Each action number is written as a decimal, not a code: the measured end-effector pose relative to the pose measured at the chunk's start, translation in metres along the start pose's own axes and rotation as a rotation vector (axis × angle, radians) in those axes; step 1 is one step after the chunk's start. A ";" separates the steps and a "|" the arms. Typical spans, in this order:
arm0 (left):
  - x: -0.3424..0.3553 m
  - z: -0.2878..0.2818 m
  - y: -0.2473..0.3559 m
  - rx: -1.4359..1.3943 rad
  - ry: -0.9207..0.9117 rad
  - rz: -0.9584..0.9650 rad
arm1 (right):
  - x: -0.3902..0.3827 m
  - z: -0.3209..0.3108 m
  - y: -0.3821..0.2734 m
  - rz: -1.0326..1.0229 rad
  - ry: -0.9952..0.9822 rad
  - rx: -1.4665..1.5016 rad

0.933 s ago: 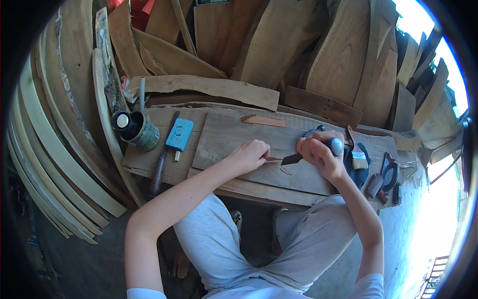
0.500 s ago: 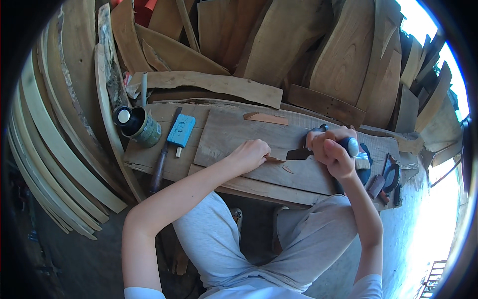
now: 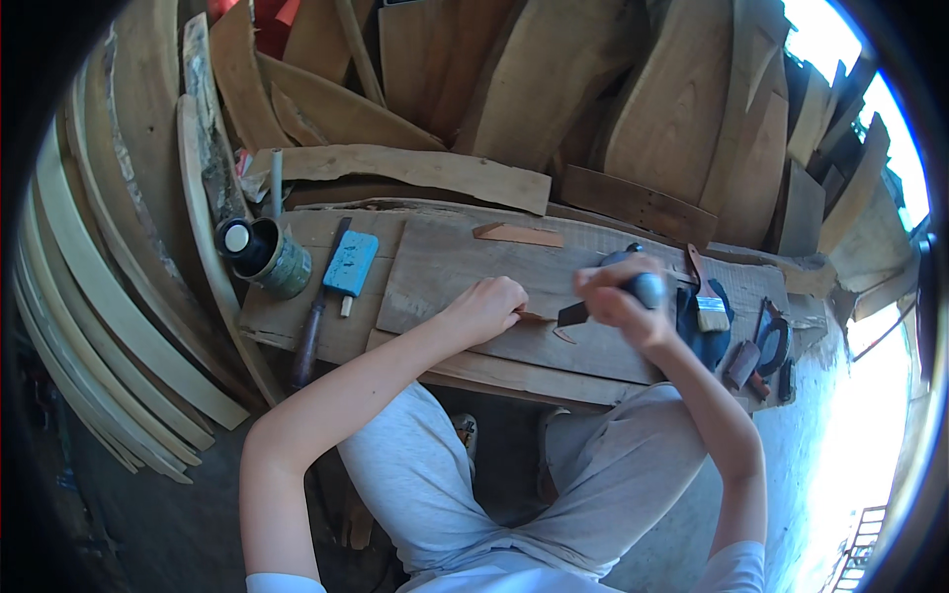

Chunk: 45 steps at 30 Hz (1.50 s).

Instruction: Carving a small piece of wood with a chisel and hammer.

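My left hand (image 3: 491, 308) is closed on a small pointed wood piece (image 3: 535, 317), pressing it against the flat board (image 3: 445, 262) on the bench. Its fingers hide most of the piece. Facing it from the right, my right hand (image 3: 625, 301), slightly blurred, is wrapped around the dark round-ended handle of a knife (image 3: 573, 314). The knife's broad dark blade points left, its end close to the piece's tip; whether they touch I cannot tell. Just below the tip lies a thin wood sliver (image 3: 564, 336). Farther back, a longer wood strip (image 3: 519, 235) rests on the board.
On the bench's left stand a can (image 3: 285, 265) holding a dark bottle, a blue block (image 3: 351, 263) and a long-handled tool (image 3: 310, 336). A brush (image 3: 710, 304), dark cloth (image 3: 702, 344) and small tools (image 3: 766, 346) lie at right. Planks (image 3: 554, 79) lean behind.
My right hand has moved left with the knife, bringing the blade to the wood piece's tip and uncovering the brush. My left hand keeps its place. The view has shifted slightly.
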<state>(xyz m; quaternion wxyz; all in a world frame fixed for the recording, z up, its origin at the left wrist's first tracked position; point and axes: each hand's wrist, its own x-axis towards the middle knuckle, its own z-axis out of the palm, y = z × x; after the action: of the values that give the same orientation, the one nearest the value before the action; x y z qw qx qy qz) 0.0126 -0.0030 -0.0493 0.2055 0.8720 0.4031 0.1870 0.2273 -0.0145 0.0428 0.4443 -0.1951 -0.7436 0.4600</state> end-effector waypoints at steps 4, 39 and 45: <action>0.002 -0.001 -0.001 0.003 -0.034 -0.009 | 0.005 -0.002 -0.004 -0.018 -0.019 0.042; 0.009 0.006 -0.020 -0.410 0.053 -0.533 | 0.009 0.009 0.008 0.061 -0.176 0.062; 0.012 0.007 -0.014 -0.434 0.112 -0.600 | 0.009 0.013 0.009 0.066 -0.208 -0.008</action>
<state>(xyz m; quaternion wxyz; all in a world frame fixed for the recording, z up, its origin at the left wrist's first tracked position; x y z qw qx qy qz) 0.0148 0.0132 -0.0603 0.4087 0.6397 0.6023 0.2469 0.2105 -0.0104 0.0370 0.3485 -0.1722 -0.7807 0.4893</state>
